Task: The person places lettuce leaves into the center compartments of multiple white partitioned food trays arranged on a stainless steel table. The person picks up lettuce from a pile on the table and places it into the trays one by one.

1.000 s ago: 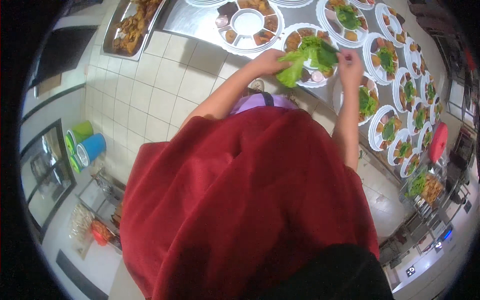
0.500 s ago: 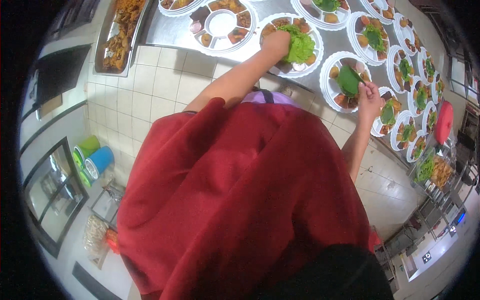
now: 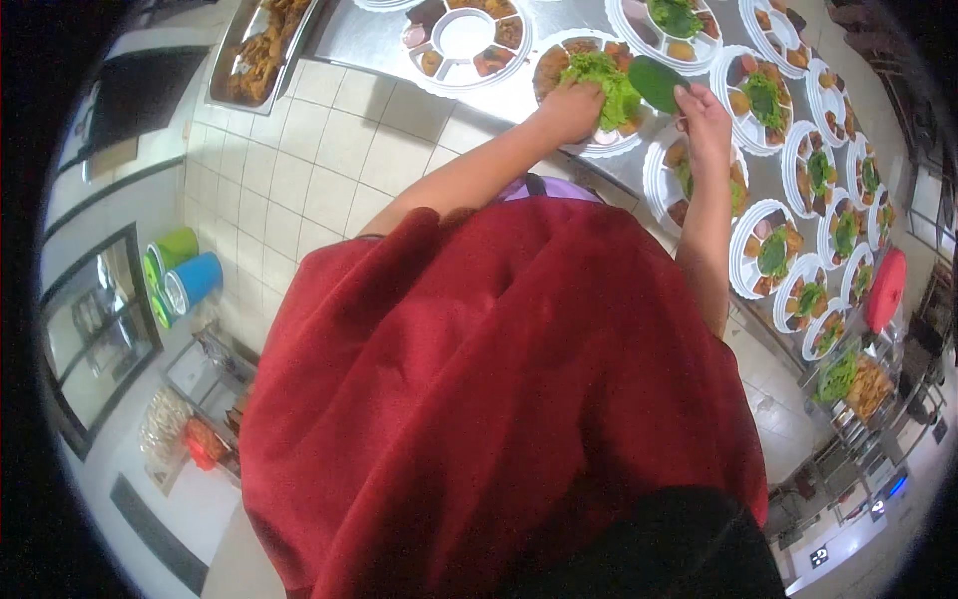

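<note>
My left hand (image 3: 571,112) reaches over a white compartment plate (image 3: 631,140), its fingers closed on frilly lettuce (image 3: 614,88) in the middle. In my right hand (image 3: 707,118) a rounded dark green leaf piece (image 3: 655,84) is pinched by its edge. It hangs above the right side of that plate. Below my right wrist another compartment plate (image 3: 654,185) holds lettuce and portions of food, partly hidden by the arm. To the left stands a compartment plate (image 3: 466,36) with food around a bare round centre.
Many filled plates (image 3: 766,250) crowd the steel table (image 3: 354,40) toward the right. A metal tray of fried food (image 3: 261,60) sits at the far left. A red lid-like object (image 3: 886,290) and a container of lettuce (image 3: 838,377) are at the right. Tiled floor (image 3: 319,130) lies below.
My right hand has lifted the leaf piece off the right-hand plate and moved it up and left toward the plate under my left hand. Lettuce now shows on the right-hand plate.
</note>
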{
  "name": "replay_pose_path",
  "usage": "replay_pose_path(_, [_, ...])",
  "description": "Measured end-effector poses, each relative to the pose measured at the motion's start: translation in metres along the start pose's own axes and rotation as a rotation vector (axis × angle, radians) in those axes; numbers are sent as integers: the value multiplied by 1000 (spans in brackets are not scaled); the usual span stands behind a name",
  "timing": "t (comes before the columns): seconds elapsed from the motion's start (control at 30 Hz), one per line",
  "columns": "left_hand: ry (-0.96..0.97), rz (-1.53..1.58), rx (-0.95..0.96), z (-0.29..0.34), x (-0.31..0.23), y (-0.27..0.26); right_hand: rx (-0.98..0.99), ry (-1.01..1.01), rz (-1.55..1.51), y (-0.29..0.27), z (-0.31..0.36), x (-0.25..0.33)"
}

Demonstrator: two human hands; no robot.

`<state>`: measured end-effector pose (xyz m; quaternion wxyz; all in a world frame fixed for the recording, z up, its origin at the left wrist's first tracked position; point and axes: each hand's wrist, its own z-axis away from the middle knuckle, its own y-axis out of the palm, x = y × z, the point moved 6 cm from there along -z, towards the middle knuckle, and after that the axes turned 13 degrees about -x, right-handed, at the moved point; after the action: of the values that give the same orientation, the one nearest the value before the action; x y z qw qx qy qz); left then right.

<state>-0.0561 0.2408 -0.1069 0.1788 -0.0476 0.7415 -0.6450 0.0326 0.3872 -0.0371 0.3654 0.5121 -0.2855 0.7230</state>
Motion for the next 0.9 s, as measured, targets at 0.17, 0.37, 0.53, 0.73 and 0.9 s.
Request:
replay_pose_path(0.17, [-47, -37, -5, 6, 0, 15, 37, 4, 74, -1, -1, -7])
replay_pose_path(0.37, [-63, -37, -37, 9, -6, 13, 3, 22, 164, 0, -6, -18])
replay_pose_path(0.53, [-93, -149, 87, 6, -10, 15, 23, -5, 268, 11, -24, -32])
replay_pose_path(0.73, [-63, -112, 27, 9, -6, -19, 64, -288, 655, 37, -55, -53])
replay_pose_path(0.9, [-222, 3, -47, 49, 4, -65, 138, -465, 761, 63, -56, -49])
